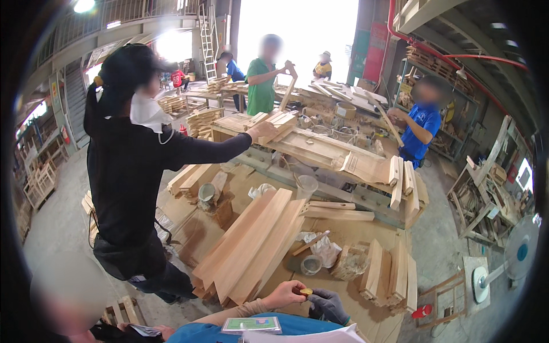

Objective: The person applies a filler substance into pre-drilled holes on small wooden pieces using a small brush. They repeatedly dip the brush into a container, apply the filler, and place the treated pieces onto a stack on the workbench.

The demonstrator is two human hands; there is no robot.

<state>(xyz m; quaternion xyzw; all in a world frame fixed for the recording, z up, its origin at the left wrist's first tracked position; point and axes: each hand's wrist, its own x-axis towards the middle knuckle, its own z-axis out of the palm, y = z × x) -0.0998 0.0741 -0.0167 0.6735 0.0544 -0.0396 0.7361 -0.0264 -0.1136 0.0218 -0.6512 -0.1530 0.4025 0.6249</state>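
Observation:
My bare left hand pinches a small yellow round piece between its fingertips, low in the middle of the head view. My right hand, in a grey glove, meets the right edge of the same piece with its fingers closed together. What the piece is, I cannot make out. Just beyond my hands lie long pale boards, side by side and slanting away to the left. A clear plastic cup stands near a crumpled white plastic bag. To the right are short wooden blocks in a row.
A person in black stands at the left, one arm stretched over the far workbench. Other people in green and blue handle wooden pieces. A fan and red bottle are at the right. A blurred person is lower left.

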